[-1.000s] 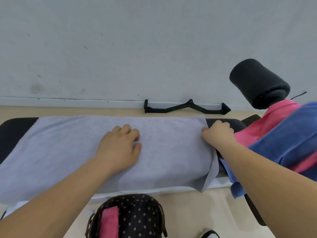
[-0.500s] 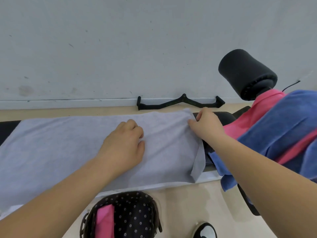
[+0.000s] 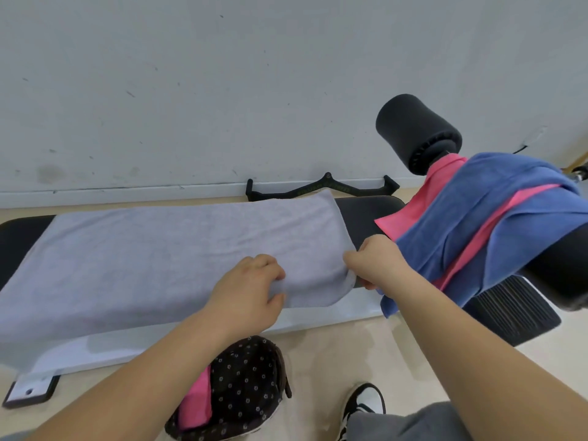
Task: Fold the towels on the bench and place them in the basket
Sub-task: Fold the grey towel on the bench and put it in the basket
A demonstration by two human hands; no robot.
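My left hand (image 3: 248,294) was lying on the middle of the grey towel (image 3: 159,249) a moment ago. Now it has slid down to the near edge. My fingers curl over that edge and my thumb is tucked under, so I am holding the cloth, not just pressing it.

My right hand (image 3: 378,262) has moved too. It was up at the far right corner. Now it is down at the near right corner, curled up small and pinching the cloth there. The corner that hung off the side is lifted and bends up a little between my two hands.

The grey towel is spread long and flat on the black bench (image 3: 369,214) and covers most of it. It has not been folded over yet.

I think this means the smoothing is done and the fold comes next — both hands have the near side, so I can lift it and lay it over.

The basket (image 3: 254,370) sits on the floor just below my left arm, with a pink towel in the basket (image 3: 197,399) already. A blue towel (image 3: 509,198) and a pink towel on the pile (image 3: 442,179) hang at the right end of the bench — they have not been folded, so there is lots left to do.
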